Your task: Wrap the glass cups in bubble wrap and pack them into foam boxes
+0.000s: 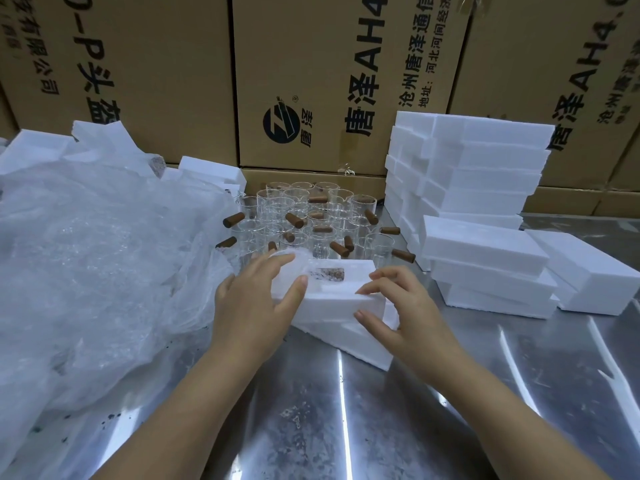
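The foam box [332, 299] lies on the metal table [311, 417] right in front of me, its open top facing up. It sits on a second foam piece [349, 341] that sticks out at its 6 o'clock side.

In the box's hollow lies a wrapped cup [292, 259]. Its cloudy wrapping bulges out at the box's 10 o'clock corner, and its brown handle [329, 274] shows in the narrow slot.

My left hand [252, 299] is at the box's 9 o'clock end. The fingers are straight and spread, lying over the wrapped cup, with the thumb resting on the near rim.

My right hand [408, 306] is at the 3 o'clock end. Its fingers are curled, their tips on the top rim and the thumb against the front face, so it pinches that corner of the box.

At 12 o'clock from the box stands a close cluster of bare glass cups [304, 216], upright, their brown handles pointing every way.

At 9 o'clock a big loose heap of bubble wrap [97, 258] spreads over the table, touching my left wrist.

At 2 o'clock is a tall stack of foam boxes [485, 168], with a lower stack [485, 258] just before it. One more box [588, 268] lies at 3 o'clock.

Printed cardboard cartons [311, 81] form a wall behind everything.
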